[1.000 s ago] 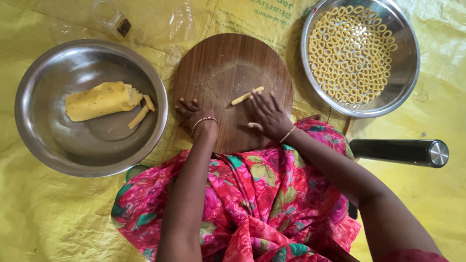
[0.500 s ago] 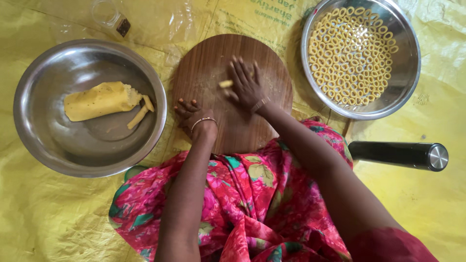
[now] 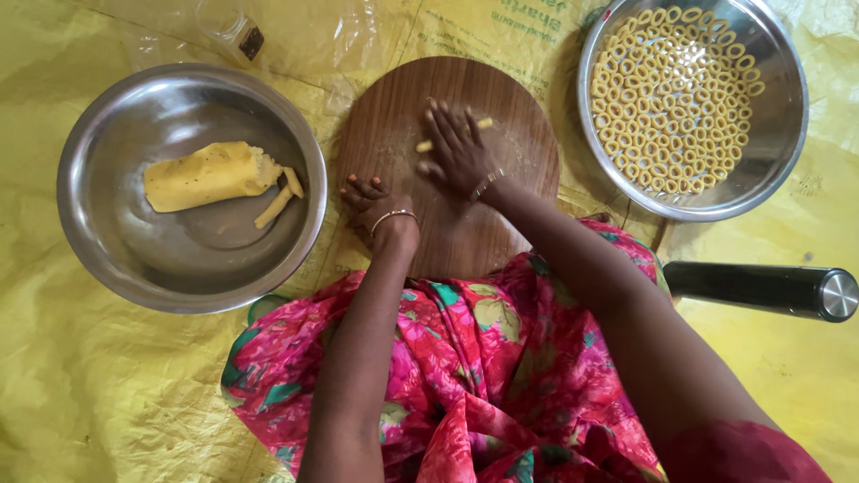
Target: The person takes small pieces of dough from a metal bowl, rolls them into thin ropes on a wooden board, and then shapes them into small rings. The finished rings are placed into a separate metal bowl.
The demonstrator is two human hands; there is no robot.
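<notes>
A round wooden board lies in front of me on a yellow sheet. My right hand lies flat on the board, fingers spread, pressing on a thin yellow dough strip whose ends show on either side of the palm. My left hand rests on the board's near left edge, fingers curled, a bangle on the wrist, holding nothing. A steel bowl at the left holds a yellow dough lump and two small dough sticks.
A steel bowl at the upper right holds several yellow dough rings. A dark cylinder with a metal end lies at the right. Clear plastic with a small bottle lies at the top. Pink floral cloth covers my lap.
My right hand has slid away from me across the board, from its near right edge onto the dough strip, rolling it toward the far side. My left hand stayed in place.
</notes>
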